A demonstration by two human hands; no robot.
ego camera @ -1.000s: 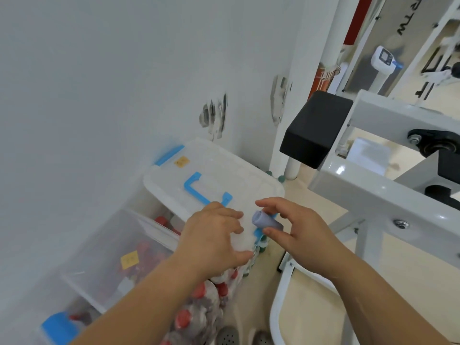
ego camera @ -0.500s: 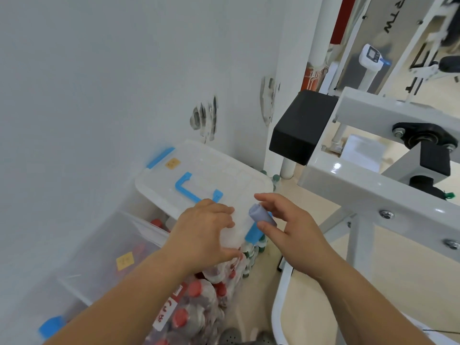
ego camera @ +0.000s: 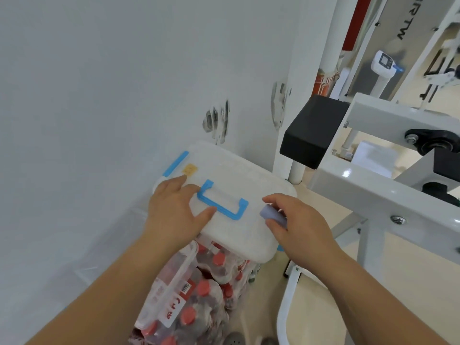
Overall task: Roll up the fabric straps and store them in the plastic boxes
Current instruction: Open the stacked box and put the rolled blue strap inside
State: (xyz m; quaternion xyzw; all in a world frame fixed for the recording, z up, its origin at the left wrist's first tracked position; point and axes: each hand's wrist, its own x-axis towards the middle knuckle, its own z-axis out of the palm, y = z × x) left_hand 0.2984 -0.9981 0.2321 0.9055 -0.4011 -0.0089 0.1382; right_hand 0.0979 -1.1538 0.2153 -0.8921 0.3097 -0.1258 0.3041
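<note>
A translucent white plastic box [ego camera: 239, 180] with a blue handle [ego camera: 222, 205] and blue side clips stands by the wall, its lid on. My left hand [ego camera: 174, 210] grips the lid's left near edge, thumb on top beside the handle. My right hand [ego camera: 301, 227] rests over the lid's right near corner and pinches a small rolled grey-blue fabric strap [ego camera: 272, 215] between thumb and fingers.
Shrink-wrapped packs of red-capped bottles [ego camera: 199, 295] lie under and in front of the box. A white metal machine frame [ego camera: 388, 195] with a black pad [ego camera: 312, 130] juts in from the right. A white wall [ego camera: 99, 95] closes off the left.
My left hand has shifted left along the lid to its near left edge. The right hand with the rolled strap has come down over the lid's right corner. The view has moved closer.
</note>
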